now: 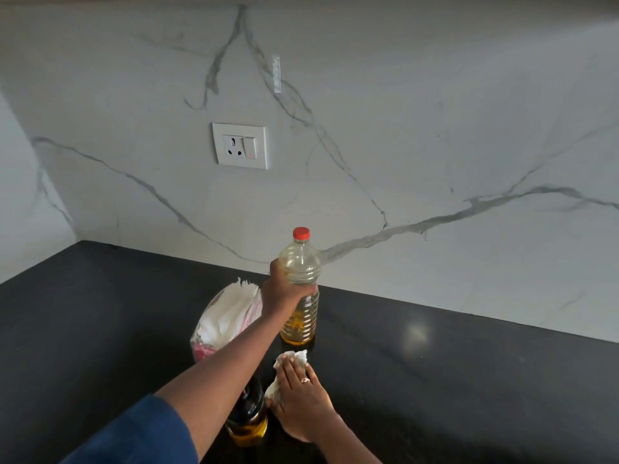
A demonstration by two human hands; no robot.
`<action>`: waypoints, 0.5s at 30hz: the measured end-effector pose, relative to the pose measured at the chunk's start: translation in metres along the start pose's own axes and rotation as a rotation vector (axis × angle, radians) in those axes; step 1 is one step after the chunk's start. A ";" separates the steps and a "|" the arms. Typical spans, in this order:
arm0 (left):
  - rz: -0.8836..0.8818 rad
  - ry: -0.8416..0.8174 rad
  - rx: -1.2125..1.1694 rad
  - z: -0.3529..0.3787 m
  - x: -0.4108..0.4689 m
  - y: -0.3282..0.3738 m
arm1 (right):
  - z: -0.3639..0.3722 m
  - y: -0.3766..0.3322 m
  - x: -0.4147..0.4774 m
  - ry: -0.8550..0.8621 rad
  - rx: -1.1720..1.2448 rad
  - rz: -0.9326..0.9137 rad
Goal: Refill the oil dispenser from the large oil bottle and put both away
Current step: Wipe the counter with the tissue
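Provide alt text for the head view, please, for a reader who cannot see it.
A person's left hand grips a tall clear plastic oil bottle with a red cap standing on a black countertop, while the right hand presses a crumpled white tissue beside a small glass oil dispenser with a black top. A plastic pack of white napkins lies behind.

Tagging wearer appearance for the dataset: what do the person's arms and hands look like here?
Left hand: bare, no glove; dark blue sleeve ends near the elbow, forearm bare. Right hand: bare, small ring on one finger; no sleeve in view on that forearm. No watch or bracelet visible.
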State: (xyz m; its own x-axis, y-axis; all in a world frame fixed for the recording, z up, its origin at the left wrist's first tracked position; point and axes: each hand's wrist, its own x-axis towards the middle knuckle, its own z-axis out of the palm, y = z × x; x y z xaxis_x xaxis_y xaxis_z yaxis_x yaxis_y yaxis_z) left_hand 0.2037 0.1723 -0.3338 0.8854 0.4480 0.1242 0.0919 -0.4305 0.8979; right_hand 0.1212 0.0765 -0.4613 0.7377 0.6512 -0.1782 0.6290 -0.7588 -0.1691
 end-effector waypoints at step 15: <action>0.033 0.010 -0.140 -0.031 0.034 0.017 | -0.026 0.083 0.052 0.046 0.108 0.454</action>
State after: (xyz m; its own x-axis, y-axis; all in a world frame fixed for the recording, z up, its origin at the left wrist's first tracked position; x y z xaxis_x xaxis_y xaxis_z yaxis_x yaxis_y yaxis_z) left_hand 0.2208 0.2045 -0.3017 0.8824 0.4432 0.1581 -0.0025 -0.3316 0.9434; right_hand 0.2182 0.0473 -0.4594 0.9440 0.2503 -0.2150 0.2125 -0.9596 -0.1845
